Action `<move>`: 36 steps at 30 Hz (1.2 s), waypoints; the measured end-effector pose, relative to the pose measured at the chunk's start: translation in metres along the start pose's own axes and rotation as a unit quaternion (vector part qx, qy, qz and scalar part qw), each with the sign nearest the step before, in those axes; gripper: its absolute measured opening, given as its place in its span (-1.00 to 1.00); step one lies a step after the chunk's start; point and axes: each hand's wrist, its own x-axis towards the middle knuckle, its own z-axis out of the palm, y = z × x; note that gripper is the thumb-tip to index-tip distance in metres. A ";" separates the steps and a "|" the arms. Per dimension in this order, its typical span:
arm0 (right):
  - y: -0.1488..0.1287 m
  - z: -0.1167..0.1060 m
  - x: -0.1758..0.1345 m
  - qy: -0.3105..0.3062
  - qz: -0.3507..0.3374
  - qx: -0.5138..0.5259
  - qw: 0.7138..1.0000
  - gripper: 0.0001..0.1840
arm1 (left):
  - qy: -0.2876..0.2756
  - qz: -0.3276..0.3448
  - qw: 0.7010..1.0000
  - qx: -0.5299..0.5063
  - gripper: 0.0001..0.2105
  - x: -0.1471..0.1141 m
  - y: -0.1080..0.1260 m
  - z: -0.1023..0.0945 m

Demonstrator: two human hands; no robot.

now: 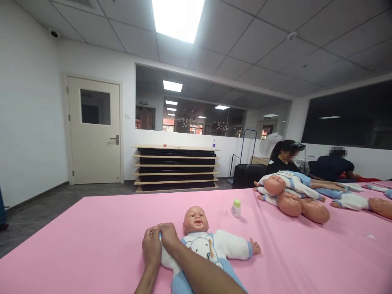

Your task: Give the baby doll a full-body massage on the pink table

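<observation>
A baby doll (196, 220) lies face up on the pink-covered table (116, 228), dressed in a white and light-blue outfit with a bear print. Its arm on the left side of the view is drawn outward, and both my hands are closed around the sleeve end there. My left hand (151, 247) grips from the outer side, fingers curled. Reaching across the doll's body, my right hand (169, 237) pinches the same sleeve (166, 260). The doll's hand on that side is hidden by my fingers. Its other arm stretches out to the right, bare hand (255, 247) showing.
A small white bottle with a green cap (236, 208) stands beyond the doll. Several more dolls (289, 204) are piled at the right, with another doll (355, 202) farther along. Two people sit beyond the table. Stacked boards (176, 168) stand by the wall.
</observation>
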 end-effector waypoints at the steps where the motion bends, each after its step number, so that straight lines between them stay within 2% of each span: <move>1: -0.003 0.000 -0.001 0.006 -0.005 -0.031 0.999 -0.62 | -0.002 0.001 1.000 0.006 -0.68 0.000 -0.001 0.000; 3: -0.012 0.000 -0.007 0.030 -0.018 -0.131 0.991 -0.55 | -0.006 -0.006 1.000 0.025 -0.66 0.001 -0.001 0.000; 5: -0.030 -0.004 -0.021 0.043 -0.049 -0.232 0.970 -0.53 | -0.001 -0.019 0.999 0.051 -0.61 0.000 0.002 -0.002; 7: -0.053 -0.014 -0.048 0.031 -0.094 -0.292 0.951 -0.59 | 0.012 -0.028 0.997 0.072 -0.55 0.000 0.005 -0.004; 9: -0.077 -0.036 -0.092 0.006 -0.136 -0.322 0.937 -0.65 | 0.019 -0.024 0.996 0.089 -0.50 -0.001 0.008 -0.006; 11: -0.093 -0.072 -0.149 -0.016 -0.166 -0.337 0.927 -0.66 | 0.023 -0.008 0.994 0.111 -0.50 -0.003 0.010 -0.008; 13: -0.096 -0.119 -0.213 0.013 -0.199 -0.360 0.911 -0.61 | 0.027 0.003 0.990 0.137 -0.54 -0.005 0.012 -0.008; 16: -0.081 -0.190 -0.302 0.051 -0.256 -0.417 0.871 -0.57 | 0.031 -0.002 0.985 0.170 -0.57 -0.012 0.021 -0.008; 18: -0.070 -0.223 -0.347 0.051 -0.296 -0.438 0.847 -0.49 | 0.030 -0.007 0.981 0.190 -0.56 -0.020 0.032 -0.010; 21: -0.065 -0.241 -0.388 0.051 -0.325 -0.451 0.830 -0.40 | 0.040 -0.010 0.975 0.220 -0.47 -0.035 0.050 -0.021; 24: -0.077 -0.235 -0.405 0.040 -0.329 -0.440 0.835 -0.43 | 0.051 -0.004 0.967 0.248 -0.39 -0.057 0.064 -0.043; 27: -0.088 -0.227 -0.412 -0.031 -0.315 -0.443 0.839 -0.44 | 0.039 0.032 0.962 0.268 -0.44 -0.095 0.074 -0.070; 29: -0.088 -0.225 -0.413 -0.071 -0.306 -0.457 0.832 -0.47 | 0.024 0.091 0.957 0.276 -0.49 -0.134 0.079 -0.089; 31: -0.084 -0.226 -0.412 -0.086 -0.300 -0.464 0.829 -0.54 | -0.007 0.190 0.944 0.270 -0.52 -0.185 0.083 -0.106; 33: -0.077 -0.227 -0.410 -0.095 -0.299 -0.457 0.832 -0.60 | -0.066 0.282 0.923 0.253 -0.53 -0.241 0.086 -0.122; 36: -0.071 -0.229 -0.409 -0.115 -0.295 -0.425 0.848 -0.63 | -0.168 0.336 0.884 0.280 -0.57 -0.320 0.084 -0.138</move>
